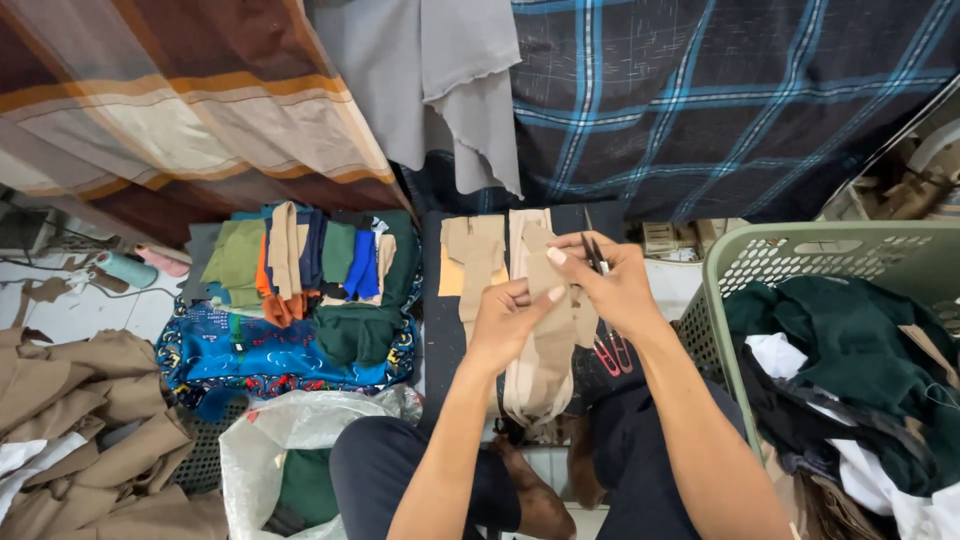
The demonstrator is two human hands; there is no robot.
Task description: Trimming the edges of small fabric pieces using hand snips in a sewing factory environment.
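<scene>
You hold a beige fabric strip up over your lap, thread snips at its top edge.

Your left hand (505, 318) pinches the beige fabric strip (540, 340), which hangs down between your knees. Your right hand (610, 285) grips small black thread snips (594, 252). A green laundry basket (735, 300) of dark clothes sits just beside your right arm.

Beige fabric strip (545, 345) — long, narrow, soft; held up at its top end, lower part hanging folded and creased over the lap. Thread snips (594, 252) — small, dark blades pointing up, just beside the strip's upper edge.
</scene>
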